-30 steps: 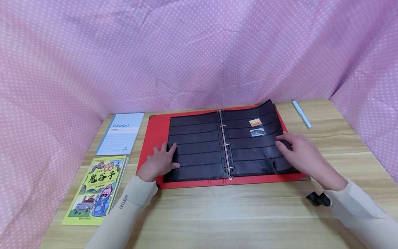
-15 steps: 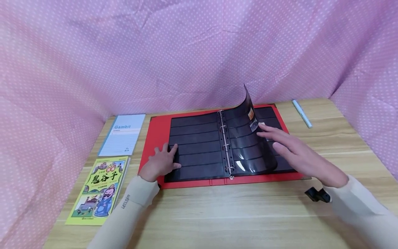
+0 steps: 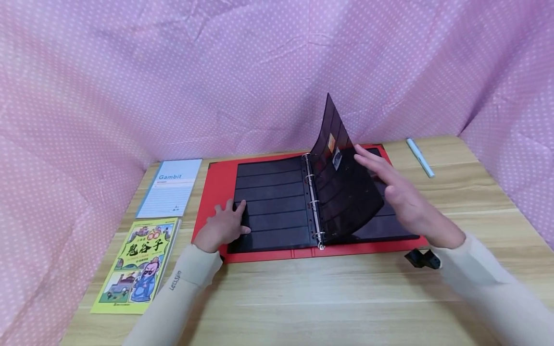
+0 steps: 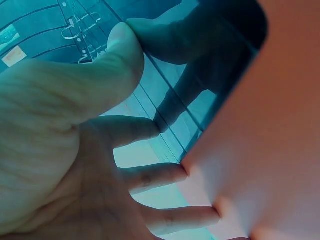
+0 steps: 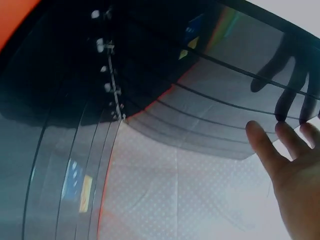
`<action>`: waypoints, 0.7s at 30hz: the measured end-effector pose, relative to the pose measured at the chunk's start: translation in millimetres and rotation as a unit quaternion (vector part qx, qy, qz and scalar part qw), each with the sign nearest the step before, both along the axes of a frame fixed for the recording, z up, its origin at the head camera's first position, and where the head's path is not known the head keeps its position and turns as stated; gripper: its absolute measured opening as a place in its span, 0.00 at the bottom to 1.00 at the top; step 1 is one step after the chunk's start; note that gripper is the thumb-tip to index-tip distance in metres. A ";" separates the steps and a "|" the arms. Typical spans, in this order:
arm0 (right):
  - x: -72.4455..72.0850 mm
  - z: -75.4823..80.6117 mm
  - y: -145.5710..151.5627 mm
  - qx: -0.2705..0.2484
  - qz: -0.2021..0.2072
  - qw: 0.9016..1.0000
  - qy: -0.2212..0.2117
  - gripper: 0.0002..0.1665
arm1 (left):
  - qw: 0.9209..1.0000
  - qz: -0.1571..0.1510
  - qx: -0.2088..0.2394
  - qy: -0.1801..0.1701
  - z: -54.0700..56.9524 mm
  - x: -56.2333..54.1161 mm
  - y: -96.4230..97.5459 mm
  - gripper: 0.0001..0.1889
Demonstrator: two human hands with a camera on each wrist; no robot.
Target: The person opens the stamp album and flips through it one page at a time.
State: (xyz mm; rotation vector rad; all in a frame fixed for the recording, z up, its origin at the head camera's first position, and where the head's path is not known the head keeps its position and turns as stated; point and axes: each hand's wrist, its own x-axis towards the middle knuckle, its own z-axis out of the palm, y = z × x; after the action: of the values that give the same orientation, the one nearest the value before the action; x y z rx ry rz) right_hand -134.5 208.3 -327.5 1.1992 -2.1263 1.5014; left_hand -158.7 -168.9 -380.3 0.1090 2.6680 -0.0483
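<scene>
A red ring binder (image 3: 216,180) lies spread on the table, holding black stamp-album pages. The left-hand page (image 3: 272,202) is flat, with strip pockets. My left hand (image 3: 222,225), fingers spread, rests on its outer edge and the red cover; in the left wrist view the thumb (image 4: 125,50) lies over the black page. The right-hand page (image 3: 346,192) stands raised and bowed from the metal rings (image 3: 315,206), bearing an orange stamp (image 3: 331,142) and a grey one (image 3: 337,159). Fairly straight fingers of my right hand (image 3: 400,197) touch its outer side. Another black page (image 3: 385,228) lies underneath.
To the left, a pale blue notebook (image 3: 169,188) lies behind a yellow comic-style book (image 3: 134,264). A light blue pen (image 3: 420,157) is at the back right. Pink dotted cloth (image 3: 277,72) hangs behind the wooden table (image 3: 311,298).
The right-hand page has risen from nearly flat to steeply upright, swinging leftward. My right hand has gone from its outer edge to its outer side; the left hand has stayed put.
</scene>
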 end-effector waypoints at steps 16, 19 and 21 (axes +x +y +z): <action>9.8 -19.3 -44.6 0.106 0.037 0.991 -0.077 0.33 | 1.000 -0.013 0.001 0.024 -2.4 2.9 -4.6 0.47; 13.2 -30.6 -48.0 0.183 0.023 0.976 -0.115 0.27 | 0.999 -0.016 0.020 0.037 -1.4 4.2 -8.7 0.44; 14.9 -36.4 -50.0 0.216 0.017 0.968 -0.126 0.25 | 0.998 -0.013 0.050 0.048 1.0 3.9 -13.0 0.39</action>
State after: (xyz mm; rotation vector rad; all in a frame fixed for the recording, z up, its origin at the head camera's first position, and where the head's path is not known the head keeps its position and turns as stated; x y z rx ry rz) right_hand -119.7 158.3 -363.9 1.2321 -2.7212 1.2990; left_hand -154.7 -181.9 -379.3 0.1781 2.7657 0.0725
